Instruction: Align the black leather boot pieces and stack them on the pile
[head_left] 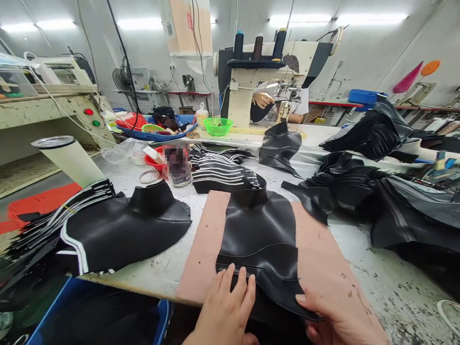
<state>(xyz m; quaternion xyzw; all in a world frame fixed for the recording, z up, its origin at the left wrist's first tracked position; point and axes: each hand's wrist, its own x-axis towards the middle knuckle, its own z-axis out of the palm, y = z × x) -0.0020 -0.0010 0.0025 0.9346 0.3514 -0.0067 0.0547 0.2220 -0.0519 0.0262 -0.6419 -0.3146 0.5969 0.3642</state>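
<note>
In front of me a stitched black leather boot upper (259, 225) lies on a pink sheet (323, 254), its lower end hanging past the sheet's near edge. My left hand (230, 299) rests on its lower part with fingers stretched out and slightly apart. At the lower right corner my right hand (328, 311) pinches the leather, thumb on top and the other fingers underneath, partly hidden. To the left lies another black leather upper (132, 230) with a white-edged border, beside a stack of white-striped black pieces (68, 211).
Stacked black leather pieces (370, 129) crowd the right side. Behind are striped pieces (223, 172), a red bowl (154, 155), a green basket (218, 126) and a sewing machine (240, 96) with a person's hand (263, 99). A blue bin (163, 318) stands below the table edge.
</note>
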